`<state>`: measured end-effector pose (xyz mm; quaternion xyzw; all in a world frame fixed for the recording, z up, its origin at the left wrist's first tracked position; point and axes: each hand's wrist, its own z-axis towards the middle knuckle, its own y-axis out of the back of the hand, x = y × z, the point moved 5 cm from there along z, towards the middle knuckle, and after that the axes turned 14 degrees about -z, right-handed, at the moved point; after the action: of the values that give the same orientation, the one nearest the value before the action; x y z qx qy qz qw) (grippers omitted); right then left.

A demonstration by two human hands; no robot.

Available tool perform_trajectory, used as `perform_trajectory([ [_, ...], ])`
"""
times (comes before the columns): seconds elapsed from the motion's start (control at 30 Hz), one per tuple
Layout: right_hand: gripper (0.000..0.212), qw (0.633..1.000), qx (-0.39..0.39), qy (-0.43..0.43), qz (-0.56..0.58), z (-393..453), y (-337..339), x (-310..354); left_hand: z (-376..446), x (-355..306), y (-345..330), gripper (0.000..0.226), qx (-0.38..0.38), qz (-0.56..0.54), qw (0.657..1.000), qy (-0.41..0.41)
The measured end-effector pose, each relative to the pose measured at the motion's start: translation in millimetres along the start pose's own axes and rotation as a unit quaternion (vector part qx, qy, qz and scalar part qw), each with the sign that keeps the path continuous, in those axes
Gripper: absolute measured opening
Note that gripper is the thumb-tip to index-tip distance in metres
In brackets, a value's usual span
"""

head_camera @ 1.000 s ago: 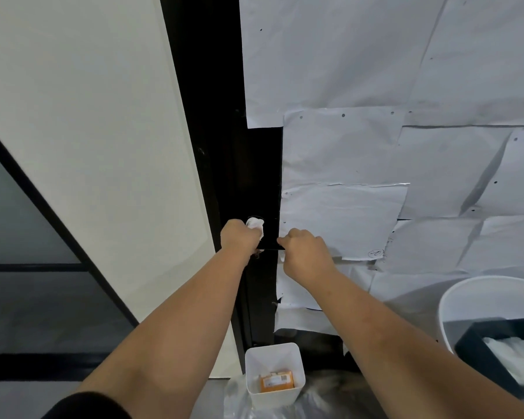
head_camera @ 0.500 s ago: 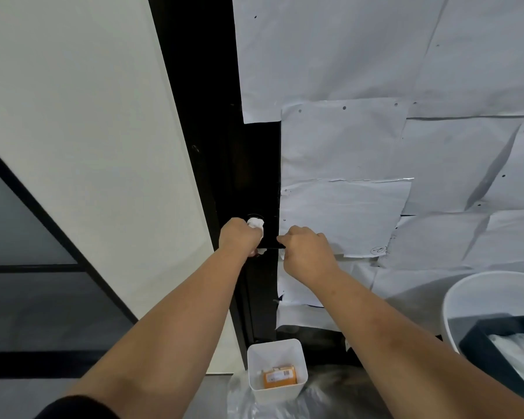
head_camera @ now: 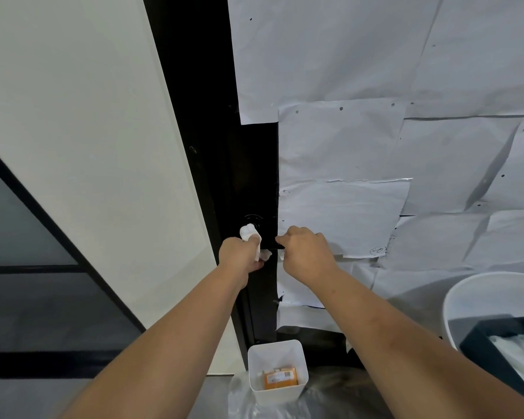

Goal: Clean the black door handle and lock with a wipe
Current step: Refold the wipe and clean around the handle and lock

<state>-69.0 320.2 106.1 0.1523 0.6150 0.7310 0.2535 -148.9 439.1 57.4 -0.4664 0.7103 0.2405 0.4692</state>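
- Since the earlier frames, the left hand [head_camera: 239, 252] has dropped slightly, so the round black metal lock [head_camera: 252, 220] now shows above the crumpled white wipe [head_camera: 248, 232].
- Left hand's fingers are curled round the wipe, pressing it near the base of the slim black metal door handle [head_camera: 270, 245].
- Right hand [head_camera: 306, 252] has its fingers curled round the handle's outer end, steadying it.
- Handle sits on the black door frame [head_camera: 212, 116], beside white paper sheets [head_camera: 345, 213].
- Wipe looks soft, light and limp: best bunched and wrapped round the bar. Handle seems rigid, smooth, possibly slippery once damp.
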Motion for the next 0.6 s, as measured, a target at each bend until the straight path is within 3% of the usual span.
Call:
perform_trajectory([
  [0.33,0.040,1.000,0.009,0.001,0.004,2.5,1.7,0.5,1.2,-17.5,-9.8,0.022,-0.009,0.054,0.998,-0.036],
  [0.6,0.046,1.000,0.000,0.010,0.008,-0.2,1.3,-1.3,-8.5,-1.9,2.9,0.021,0.005,-0.010,0.998,0.055],
])
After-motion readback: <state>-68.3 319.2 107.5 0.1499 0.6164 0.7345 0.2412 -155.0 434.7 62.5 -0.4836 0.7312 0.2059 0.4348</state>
